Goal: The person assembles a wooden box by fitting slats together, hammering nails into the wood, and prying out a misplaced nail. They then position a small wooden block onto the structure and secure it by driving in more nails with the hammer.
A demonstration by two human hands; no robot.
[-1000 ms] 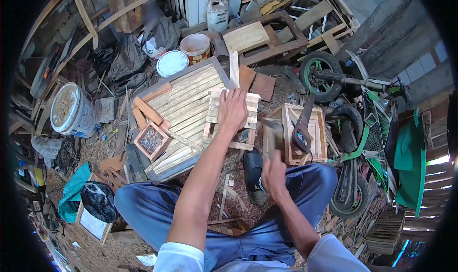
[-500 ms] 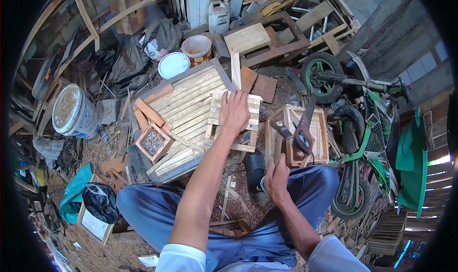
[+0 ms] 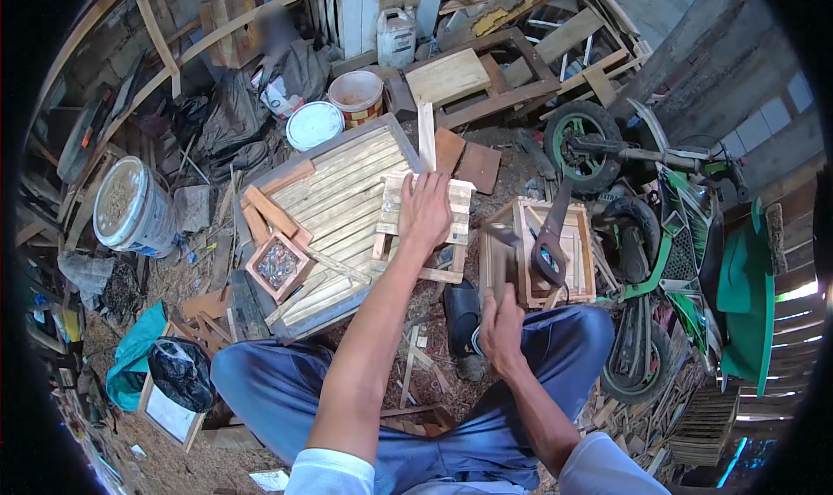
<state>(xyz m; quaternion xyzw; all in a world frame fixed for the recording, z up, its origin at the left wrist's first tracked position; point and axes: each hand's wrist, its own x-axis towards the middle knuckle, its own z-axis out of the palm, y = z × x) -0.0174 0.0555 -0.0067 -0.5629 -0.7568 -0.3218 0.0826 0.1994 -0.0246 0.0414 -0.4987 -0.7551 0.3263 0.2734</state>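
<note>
My left hand (image 3: 425, 210) rests over a small slatted wooden frame (image 3: 392, 213), fingers at its top edge, holding it against the larger slatted panel (image 3: 334, 191). My right hand (image 3: 501, 330) is closed round the handle of a hammer (image 3: 501, 269), whose head is smeared by motion. Just behind the hammer is a light wooden box (image 3: 590, 274), with a handsaw (image 3: 553, 235) lying across it. On the panel's left sits a small wooden box (image 3: 299, 282) of nails or similar small metal pieces. A pale wood strip (image 3: 426, 139) stands out beyond the frame.
Left of the panel are a white bucket (image 3: 130, 204) and reddish wood offcuts (image 3: 278, 209). Behind it stand a lidded tub (image 3: 314, 125), another bucket (image 3: 356, 96) and a plastic jug (image 3: 396, 39). A green motorbike (image 3: 668, 243) fills the right side. Wood scraps litter the ground.
My right hand has shifted slightly and the hammer has swung, its head now lower and blurred. My left hand stays on the frame, its fingers in nearly the same place.
</note>
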